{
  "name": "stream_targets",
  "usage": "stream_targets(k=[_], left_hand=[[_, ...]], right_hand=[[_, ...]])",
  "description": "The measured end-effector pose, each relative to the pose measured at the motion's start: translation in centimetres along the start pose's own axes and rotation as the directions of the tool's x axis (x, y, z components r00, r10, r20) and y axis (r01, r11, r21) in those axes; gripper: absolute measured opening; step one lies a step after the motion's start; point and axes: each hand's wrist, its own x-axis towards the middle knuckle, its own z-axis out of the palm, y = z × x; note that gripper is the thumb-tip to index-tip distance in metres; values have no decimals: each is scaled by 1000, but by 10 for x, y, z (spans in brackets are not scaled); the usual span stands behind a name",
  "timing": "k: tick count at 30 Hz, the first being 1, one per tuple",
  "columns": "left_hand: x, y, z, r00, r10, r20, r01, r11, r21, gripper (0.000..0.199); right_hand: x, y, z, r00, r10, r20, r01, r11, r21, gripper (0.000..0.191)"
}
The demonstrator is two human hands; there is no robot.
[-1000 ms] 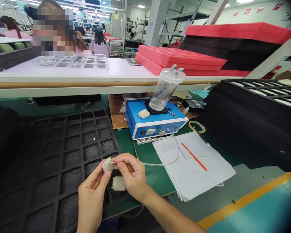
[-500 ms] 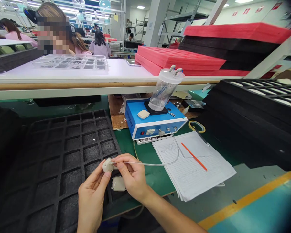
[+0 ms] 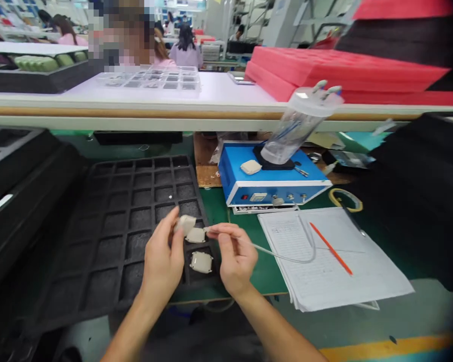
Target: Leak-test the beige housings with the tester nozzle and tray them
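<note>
My left hand [image 3: 162, 251] is closed on a small beige plastic case [image 3: 186, 222], pinched between thumb and fingers above a black foam tray [image 3: 141, 217]. Two similar cases lie in the tray's right-hand cells: a pale case [image 3: 196, 235] just below the held one, and another case [image 3: 201, 262] nearer the front edge. My right hand [image 3: 236, 259] pinches the end of a thin clear tube [image 3: 274, 255], which loops out over the papers. The tube's tip is near the pale case; whether it touches it I cannot tell.
A blue box with knobs [image 3: 237, 191] stands behind, bearing a tilted clear cylinder [image 3: 292, 128] and a cream case [image 3: 251, 167]. Papers [image 3: 287, 281] with an orange stick [image 3: 331, 249] lie right, near a tape roll [image 3: 357, 203]. Black foam stacks [image 3: 18, 186] flank the left. A shelf edge [image 3: 136, 123] crosses behind.
My left hand has drawn the held case away from the tube and tilted it. My hands are now apart. The camera has turned left, and a second case in the tray now shows.
</note>
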Motion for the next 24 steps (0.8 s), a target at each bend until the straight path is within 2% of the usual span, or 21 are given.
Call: stream_targets(k=[1, 3, 6, 8, 11, 13, 15, 17, 19, 21, 23, 24], left_hand=[[13, 3, 2, 995, 81, 54, -89, 983, 161, 42], [42, 5, 9, 953, 141, 268, -248, 872, 423, 38], [70, 0, 12, 915, 107, 389, -299, 829, 473, 30], [65, -5, 1, 915, 125, 384, -313, 820, 479, 33], [19, -14, -32, 933, 175, 315, -329, 770, 547, 47], [-25, -21, -49, 936, 175, 306, -340, 678, 652, 57], [-67, -26, -52, 944, 81, 319, -305, 577, 758, 62], [-97, -23, -42, 938, -46, 343, -267, 534, 802, 67], [-110, -9, -34, 925, -102, 366, -251, 559, 790, 72], [-105, 21, -46, 904, -67, 421, -299, 604, 738, 72], [-85, 61, -83, 891, 27, 453, -367, 629, 685, 64], [-68, 82, -110, 906, 71, 417, -362, 641, 677, 53]], right_hand=[[-1, 0, -1, 999, 18, -36, -18, 1000, 7, 13], [-2, -1, -2, 997, 58, -57, -57, 998, 5, 14], [-3, -1, -4, 996, 81, -42, -82, 997, -15, 17], [-3, 0, -6, 995, 89, -49, -91, 995, -33, 18], [-2, 0, -7, 991, 119, -63, -122, 992, -43, 20], [-1, -2, -6, 986, 156, -52, -159, 987, -39, 24], [0, -7, -4, 979, 199, -32, -201, 979, -40, 27], [1, -13, -2, 974, 227, -12, -227, 973, -49, 29], [2, -16, -2, 972, 236, 19, -234, 970, -66, 31], [2, -15, -2, 965, 256, 58, -250, 963, -100, 35], [1, -10, -4, 946, 308, 97, -293, 945, -147, 40], [0, -7, -5, 937, 331, 107, -312, 936, -166, 42]])
